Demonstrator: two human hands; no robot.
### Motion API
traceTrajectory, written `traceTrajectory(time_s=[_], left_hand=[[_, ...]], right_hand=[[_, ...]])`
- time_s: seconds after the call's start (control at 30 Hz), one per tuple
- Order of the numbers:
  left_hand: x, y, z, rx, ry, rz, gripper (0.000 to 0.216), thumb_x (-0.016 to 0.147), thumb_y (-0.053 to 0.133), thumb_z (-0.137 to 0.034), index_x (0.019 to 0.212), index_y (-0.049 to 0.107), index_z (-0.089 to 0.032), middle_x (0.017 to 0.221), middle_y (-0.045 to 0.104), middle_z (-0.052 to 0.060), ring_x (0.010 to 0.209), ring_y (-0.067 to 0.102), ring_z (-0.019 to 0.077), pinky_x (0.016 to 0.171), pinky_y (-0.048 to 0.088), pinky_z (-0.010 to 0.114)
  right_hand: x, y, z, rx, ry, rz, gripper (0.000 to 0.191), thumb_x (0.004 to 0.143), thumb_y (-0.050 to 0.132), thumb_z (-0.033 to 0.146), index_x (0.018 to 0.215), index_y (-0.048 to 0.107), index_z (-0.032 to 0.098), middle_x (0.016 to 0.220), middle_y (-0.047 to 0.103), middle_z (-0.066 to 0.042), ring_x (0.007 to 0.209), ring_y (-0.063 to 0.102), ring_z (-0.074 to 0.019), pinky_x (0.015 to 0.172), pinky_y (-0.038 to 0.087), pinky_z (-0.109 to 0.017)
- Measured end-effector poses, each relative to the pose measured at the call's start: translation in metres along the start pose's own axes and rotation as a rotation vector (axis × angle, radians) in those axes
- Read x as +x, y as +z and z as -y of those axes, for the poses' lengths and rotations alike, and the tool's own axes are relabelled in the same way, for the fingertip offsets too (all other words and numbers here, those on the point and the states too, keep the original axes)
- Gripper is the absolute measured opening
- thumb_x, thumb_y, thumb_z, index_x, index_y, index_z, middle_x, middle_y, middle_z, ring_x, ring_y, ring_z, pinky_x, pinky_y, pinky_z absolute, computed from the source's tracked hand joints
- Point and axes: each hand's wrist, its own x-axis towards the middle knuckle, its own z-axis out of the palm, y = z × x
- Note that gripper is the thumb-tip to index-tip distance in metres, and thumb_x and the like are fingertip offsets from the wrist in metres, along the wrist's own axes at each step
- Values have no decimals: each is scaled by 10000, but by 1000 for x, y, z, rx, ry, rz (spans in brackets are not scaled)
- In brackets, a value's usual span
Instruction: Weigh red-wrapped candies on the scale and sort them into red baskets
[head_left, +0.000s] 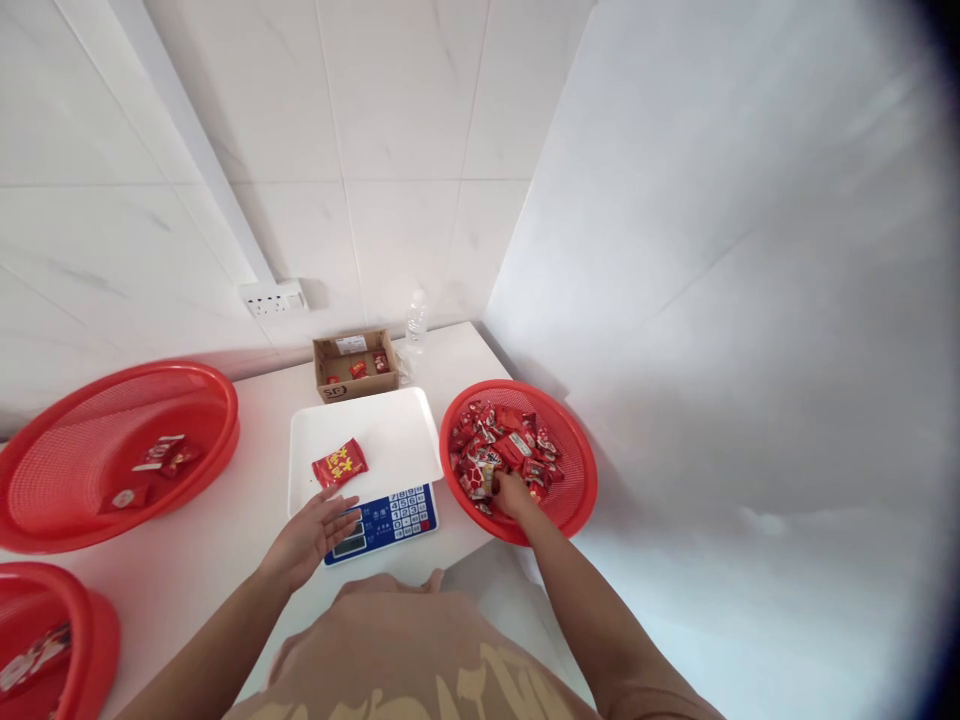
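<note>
Red packets [516, 448] around the right grip [511, 495], its hold unclear, are best pinched singly; the left grip [311, 540] is spread, empty.

The baskets [590, 468] are glossy plastic with meshed sides; the packets [341, 464], shiny, crinkled film. The scale tray [401, 425] is smooth plastic, the box [364, 387] matt cardboard with a paper label [351, 344], the bottle [416, 318] clear plastic. Wall tiles [405, 100] appear smooth; the shirt [405, 640] is matt cloth.
</note>
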Motion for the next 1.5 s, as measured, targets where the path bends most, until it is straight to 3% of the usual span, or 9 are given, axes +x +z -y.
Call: traceTrajectory(time_s=[0.1, 0.2, 0.4, 0.57, 0.77, 0.9, 1.1, 1.23, 1.5], left_hand=[[-4, 0, -1, 22, -6, 41, 458, 792, 617, -171, 1224, 465, -171, 1112, 657, 130, 868, 681, 189, 748, 557, 289], [-7, 3, -1, 36, -16, 64, 368, 796, 613, -180, 1149, 510, -168, 1076, 671, 125, 842, 682, 179, 755, 553, 293], [-9, 16, 2, 79, -68, 119, 310, 751, 659, -161, 1044, 560, -170, 950, 697, 94, 740, 676, 148, 709, 545, 272], [-10, 26, 7, 100, -89, 234, 311, 735, 692, -242, 1019, 577, -185, 969, 688, 90, 776, 665, 153, 752, 529, 289], [-20, 49, 9, 76, -117, 405, 514, 744, 672, -409, 1212, 506, -274, 1227, 573, 104, 1092, 570, 236, 840, 495, 394], [-16, 52, 14, -86, -159, 443, 478, 817, 571, -442, 1258, 463, -290, 1175, 588, 97, 967, 632, 230, 806, 511, 417], [3, 23, 16, -288, -120, 162, 326, 880, 490, -376, 1168, 495, -224, 884, 638, 56, 754, 663, 167, 740, 546, 349], [8, 6, 7, -339, -73, 13, 264, 888, 490, -326, 1104, 522, -178, 847, 640, 66, 730, 664, 145, 719, 556, 282], [1, -4, 6, -261, -142, 24, 157, 848, 514, -132, 999, 557, -127, 828, 664, 78, 656, 658, 139, 639, 559, 253]], right_hand=[[-3, -15, 2, 97, 23, 31, 138, 556, 556, 128, 670, 593, 196, 617, 591, -1, 575, 536, -158, 585, 400, -285], [-12, -29, 3, 195, 50, 35, 158, 604, 498, 181, 741, 572, 210, 542, 549, 39, 447, 462, -117, 471, 346, -243], [-28, -42, 12, 706, 126, 0, 208, 556, 540, 206, 762, 573, 223, 573, 589, 46, 460, 511, -116, 449, 349, -225], [-41, -45, 43, 917, 118, 65, 233, 536, 607, 190, 764, 572, 218, 654, 617, 38, 543, 562, -115, 509, 412, -232], [-73, -5, 107, 866, -74, 416, 179, 548, 607, 169, 719, 576, 213, 658, 600, 48, 564, 532, -97, 561, 423, -233], [-92, 37, 137, 658, -241, 573, 177, 580, 548, 138, 731, 606, 209, 663, 592, 45, 608, 515, -104, 590, 419, -234], [-79, 78, 147, 631, -190, 428, 182, 586, 555, 163, 754, 588, 223, 726, 585, 34, 647, 538, -124, 584, 439, -245], [-59, 92, 154, 661, -183, 357, 159, 587, 568, 180, 738, 582, 229, 768, 584, 21, 656, 554, -128, 576, 466, -252], [-30, 99, 163, 719, -160, 145, 300, 633, 605, 274, 932, 600, 240, 1071, 584, -45, 1010, 553, -191, 761, 514, -299]])
